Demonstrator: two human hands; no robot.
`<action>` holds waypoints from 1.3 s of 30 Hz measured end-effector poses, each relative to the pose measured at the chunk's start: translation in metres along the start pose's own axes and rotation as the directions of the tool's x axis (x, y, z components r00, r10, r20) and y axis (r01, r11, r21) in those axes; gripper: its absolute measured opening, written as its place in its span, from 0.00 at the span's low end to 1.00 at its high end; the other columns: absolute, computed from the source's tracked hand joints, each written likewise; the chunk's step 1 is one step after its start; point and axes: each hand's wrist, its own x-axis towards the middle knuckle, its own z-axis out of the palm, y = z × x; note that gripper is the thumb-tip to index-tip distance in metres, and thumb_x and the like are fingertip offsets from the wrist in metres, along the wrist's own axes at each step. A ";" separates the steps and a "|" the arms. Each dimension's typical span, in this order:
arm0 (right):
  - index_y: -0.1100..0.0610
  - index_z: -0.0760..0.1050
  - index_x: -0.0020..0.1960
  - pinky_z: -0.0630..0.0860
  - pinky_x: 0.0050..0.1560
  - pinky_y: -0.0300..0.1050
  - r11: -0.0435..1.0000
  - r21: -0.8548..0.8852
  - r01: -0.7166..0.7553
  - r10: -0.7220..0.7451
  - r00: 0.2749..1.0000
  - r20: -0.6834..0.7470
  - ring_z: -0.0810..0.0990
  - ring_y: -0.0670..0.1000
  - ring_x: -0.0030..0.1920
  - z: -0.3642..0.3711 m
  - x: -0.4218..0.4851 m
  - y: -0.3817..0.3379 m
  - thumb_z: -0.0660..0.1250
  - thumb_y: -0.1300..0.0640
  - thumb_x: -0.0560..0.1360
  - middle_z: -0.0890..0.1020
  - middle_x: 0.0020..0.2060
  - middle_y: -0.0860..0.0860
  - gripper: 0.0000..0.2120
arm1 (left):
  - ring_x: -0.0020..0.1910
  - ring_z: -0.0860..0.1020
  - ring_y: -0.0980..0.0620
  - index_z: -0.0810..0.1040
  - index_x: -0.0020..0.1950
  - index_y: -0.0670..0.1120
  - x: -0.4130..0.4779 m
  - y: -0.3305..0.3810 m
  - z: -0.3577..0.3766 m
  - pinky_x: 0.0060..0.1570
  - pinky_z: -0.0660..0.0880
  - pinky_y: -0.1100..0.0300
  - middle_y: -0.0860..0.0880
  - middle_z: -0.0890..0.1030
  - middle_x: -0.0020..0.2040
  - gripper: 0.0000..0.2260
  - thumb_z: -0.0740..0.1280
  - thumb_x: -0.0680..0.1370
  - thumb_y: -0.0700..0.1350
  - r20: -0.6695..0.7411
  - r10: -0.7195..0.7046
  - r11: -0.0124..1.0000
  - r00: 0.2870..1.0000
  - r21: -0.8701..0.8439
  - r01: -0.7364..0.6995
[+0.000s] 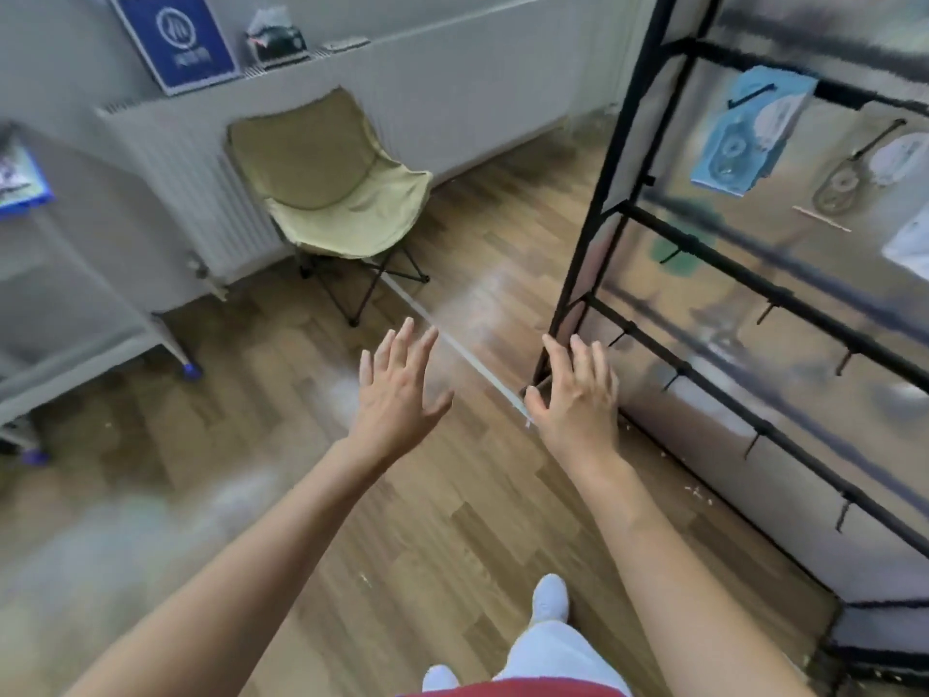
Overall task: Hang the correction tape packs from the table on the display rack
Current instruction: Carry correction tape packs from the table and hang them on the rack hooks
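Far to the left of both hands I see the pale grey tabletop (pixel 65 233). A blue-edged flat item (pixel 22 181) lies at its near-left corner. It is too blurred for me to say whether it is one of the correction tape packs. No other pack shows on the part of the tabletop in view.

Past the tabletop, a beige fabric folding chair (pixel 332 193) stands on the wooden floor, beyond the hands.

The left hand (pixel 402 394) is held out palm down with the fingers spread, and it holds nothing. The right hand (pixel 578 394) is beside it, also with straight, splayed fingers and also empty. It is just in front of the lower post of the black metal display rack (pixel 618 158), and I cannot tell whether it touches the post.

Up and to the right of the right hand, a light blue carded correction tape pack (pixel 749 133) hangs from an upper bar, long side down. A paler, clear-fronted pack (pixel 854 168) hangs further right. Several bare black hooks (pixel 671 379) stick out of the lower bars, closest to the right hand.

As I read it, the next move turns on one thing. The supply is to the left and the rack is to the right. The left hand is the nearer one to reach back to the tabletop for a fresh pack.
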 end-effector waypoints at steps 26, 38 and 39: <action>0.51 0.53 0.77 0.48 0.73 0.50 0.716 0.185 0.673 -0.689 0.638 0.345 0.47 0.57 0.77 0.190 0.087 -0.471 0.58 0.51 0.79 0.54 0.76 0.56 0.28 | 0.77 0.45 0.48 0.51 0.78 0.51 -0.052 -0.394 -0.184 0.73 0.40 0.49 0.47 0.47 0.78 0.31 0.62 0.79 0.52 -0.315 -0.721 0.672 0.618 -0.101 0.733; 0.51 0.52 0.77 0.48 0.74 0.51 0.658 0.183 0.730 -0.729 0.558 0.396 0.47 0.56 0.77 0.273 0.146 -0.649 0.58 0.51 0.80 0.53 0.77 0.55 0.28 | 0.77 0.45 0.48 0.50 0.78 0.53 0.011 -0.567 -0.250 0.74 0.41 0.49 0.48 0.45 0.79 0.31 0.61 0.79 0.53 -0.313 -0.750 0.641 0.582 -0.126 0.757; 0.51 0.52 0.77 0.48 0.74 0.51 0.667 0.176 0.724 -0.722 0.569 0.394 0.47 0.56 0.77 0.282 0.153 -0.666 0.58 0.51 0.80 0.53 0.77 0.55 0.28 | 0.77 0.45 0.48 0.50 0.78 0.53 0.019 -0.588 -0.257 0.74 0.41 0.49 0.48 0.45 0.79 0.31 0.61 0.79 0.53 -0.318 -0.742 0.649 0.590 -0.124 0.750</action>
